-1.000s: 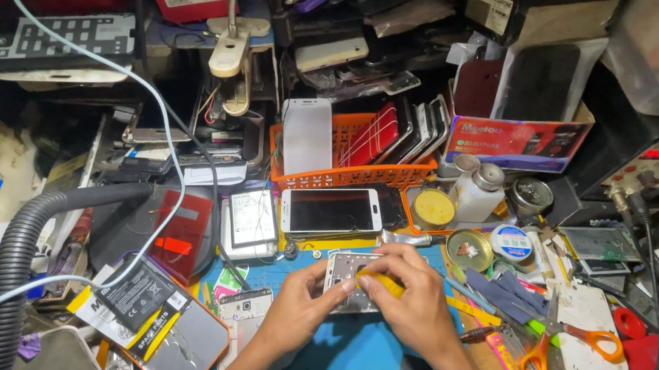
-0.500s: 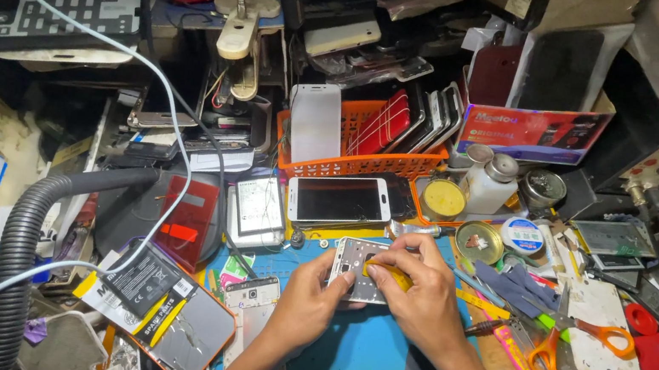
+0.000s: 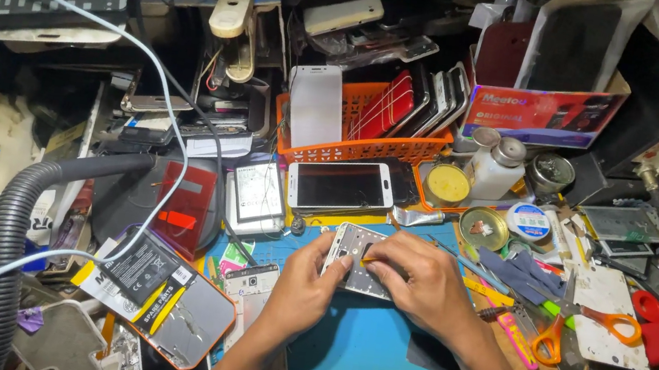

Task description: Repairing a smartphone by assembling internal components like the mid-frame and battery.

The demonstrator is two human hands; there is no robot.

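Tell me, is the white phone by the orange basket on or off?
Off, apparently: the white phone lies flat, face up, screen dark.

Light: we see a bright centre, dim corners | Source: perhaps overhead | Shadows: dark upper right | Glare: mild on screens | Focus: sharp, edges slightly bowed

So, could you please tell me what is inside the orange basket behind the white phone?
The orange basket holds phones and panels standing on edge: a white one at the left, a red one, then dark ones. Their lower ends and the basket's floor are hidden by its wall.
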